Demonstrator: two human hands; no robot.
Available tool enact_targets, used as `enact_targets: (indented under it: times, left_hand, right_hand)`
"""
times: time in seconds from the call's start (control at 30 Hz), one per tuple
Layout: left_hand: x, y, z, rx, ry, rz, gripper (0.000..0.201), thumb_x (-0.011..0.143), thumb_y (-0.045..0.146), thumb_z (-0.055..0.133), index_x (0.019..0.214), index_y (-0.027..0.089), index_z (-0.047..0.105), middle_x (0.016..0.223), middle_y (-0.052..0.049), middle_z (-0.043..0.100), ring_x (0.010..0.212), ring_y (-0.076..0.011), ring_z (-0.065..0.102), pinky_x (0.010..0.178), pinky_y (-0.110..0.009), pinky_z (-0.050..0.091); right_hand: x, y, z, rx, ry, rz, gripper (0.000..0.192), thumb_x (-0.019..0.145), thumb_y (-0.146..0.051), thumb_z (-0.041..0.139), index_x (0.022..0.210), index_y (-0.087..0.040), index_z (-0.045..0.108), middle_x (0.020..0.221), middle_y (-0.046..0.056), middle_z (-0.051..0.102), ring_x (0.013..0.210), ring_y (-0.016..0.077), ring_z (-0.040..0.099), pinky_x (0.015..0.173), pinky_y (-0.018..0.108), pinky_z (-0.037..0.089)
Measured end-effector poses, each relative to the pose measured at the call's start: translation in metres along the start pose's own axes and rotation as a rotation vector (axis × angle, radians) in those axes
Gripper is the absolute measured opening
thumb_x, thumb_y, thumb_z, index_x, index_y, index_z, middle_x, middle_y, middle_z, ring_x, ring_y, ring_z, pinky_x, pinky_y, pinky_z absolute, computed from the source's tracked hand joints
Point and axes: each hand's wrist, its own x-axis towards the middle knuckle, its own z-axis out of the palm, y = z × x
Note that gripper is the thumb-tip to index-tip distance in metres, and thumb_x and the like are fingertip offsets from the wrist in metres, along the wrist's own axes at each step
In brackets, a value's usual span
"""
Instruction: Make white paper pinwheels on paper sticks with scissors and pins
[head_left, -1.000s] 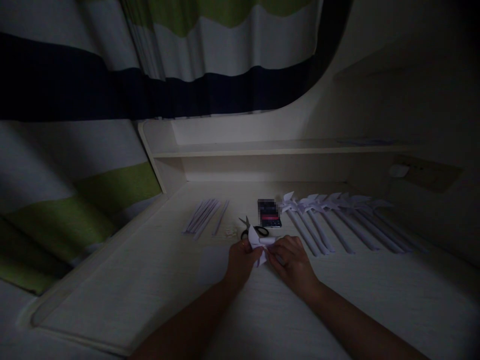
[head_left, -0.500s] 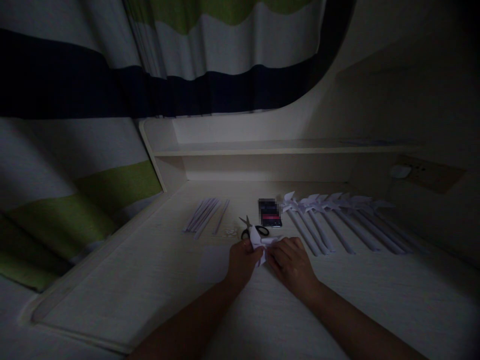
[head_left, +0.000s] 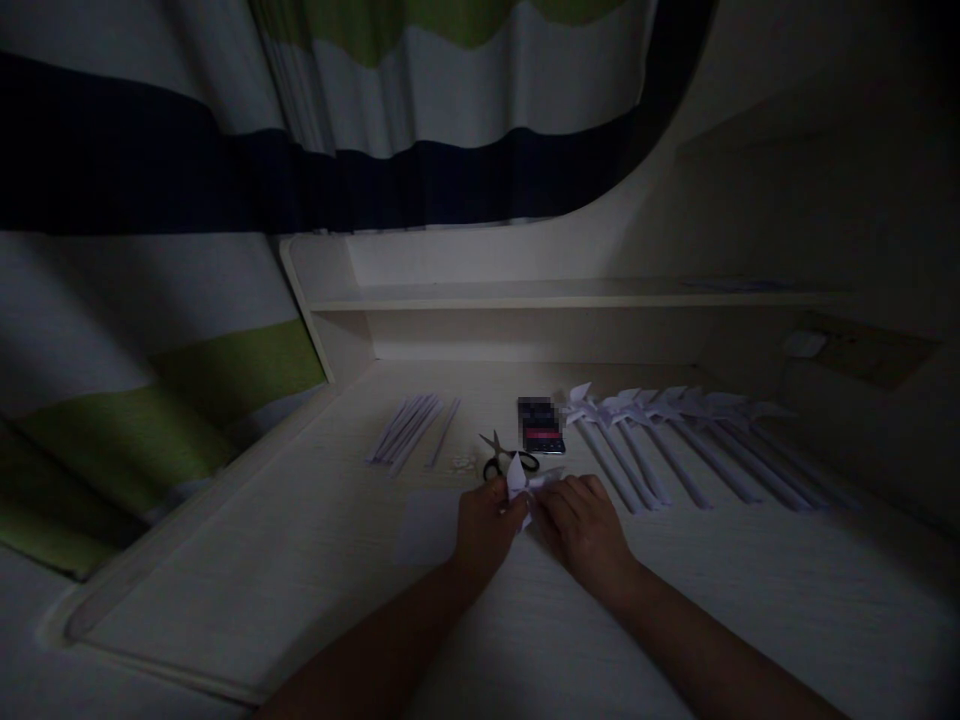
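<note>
Small folded white paper piece [head_left: 520, 482], pale lilac in the dim light, pinched between both hands just above the bench surface, near the middle of the bench's front half. One pointed flap stands upright at its top; a second flap spreads flat toward the right, and a lower tip shows between the two hands. Folds look crisp; the lower part is hidden by the fingers, so its full shape cannot be told.

Left hand [head_left: 484, 528] and right hand [head_left: 587, 535] together, fingers pinched
</note>
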Motion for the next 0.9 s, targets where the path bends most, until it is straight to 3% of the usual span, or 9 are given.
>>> enact_targets:
  times: [0.23,0.53,0.7,0.83,0.9]
  left_hand:
    - [-0.002,0.003,0.000,0.108,0.062,0.057,0.015,0.069,0.028,0.052,0.062,0.016,0.060,0.054,0.002,0.058,0.050,-0.0097,0.050,0.049,-0.018,0.035]
    - [-0.006,0.006,0.001,0.087,0.031,0.064,0.016,0.071,0.027,0.049,0.064,0.016,0.058,0.057,0.001,0.058,0.055,-0.0110,0.052,0.051,-0.018,0.035]
    - [-0.005,0.001,0.002,0.065,0.067,0.049,0.018,0.069,0.028,0.051,0.056,0.016,0.055,0.050,0.003,0.052,0.049,-0.0093,0.046,0.049,-0.019,0.033]
    - [-0.003,0.007,0.002,-0.095,0.051,-0.013,0.015,0.064,0.022,0.052,0.051,0.016,0.052,0.046,0.004,0.049,0.047,-0.0089,0.045,0.046,-0.018,0.032]
    - [-0.003,0.011,0.001,-0.145,0.043,-0.053,0.015,0.063,0.020,0.053,0.049,0.016,0.051,0.043,0.004,0.046,0.046,-0.0088,0.044,0.044,-0.018,0.032]
  right_hand:
    - [0.005,-0.007,-0.003,0.082,-0.061,0.174,0.019,0.082,-0.018,0.043,0.068,-0.014,0.055,0.063,0.005,0.058,0.063,0.0161,0.050,0.063,0.030,0.031]
    - [0.003,-0.010,0.000,0.212,-0.082,0.365,0.017,0.081,-0.022,0.044,0.069,-0.015,0.053,0.063,0.003,0.058,0.062,0.0157,0.051,0.064,0.029,0.032]
    - [0.004,-0.009,-0.001,0.059,-0.048,0.151,0.019,0.082,-0.014,0.041,0.069,-0.013,0.055,0.063,0.006,0.057,0.062,0.0170,0.047,0.062,0.031,0.031]
    - [0.001,-0.003,0.000,-0.041,-0.044,-0.101,0.022,0.082,-0.009,0.037,0.074,-0.012,0.057,0.070,0.009,0.058,0.067,0.0191,0.045,0.062,0.033,0.031]
    - [0.001,-0.002,0.001,-0.058,-0.054,-0.158,0.024,0.082,-0.008,0.035,0.075,-0.012,0.057,0.072,0.010,0.058,0.069,0.0195,0.045,0.064,0.033,0.031]
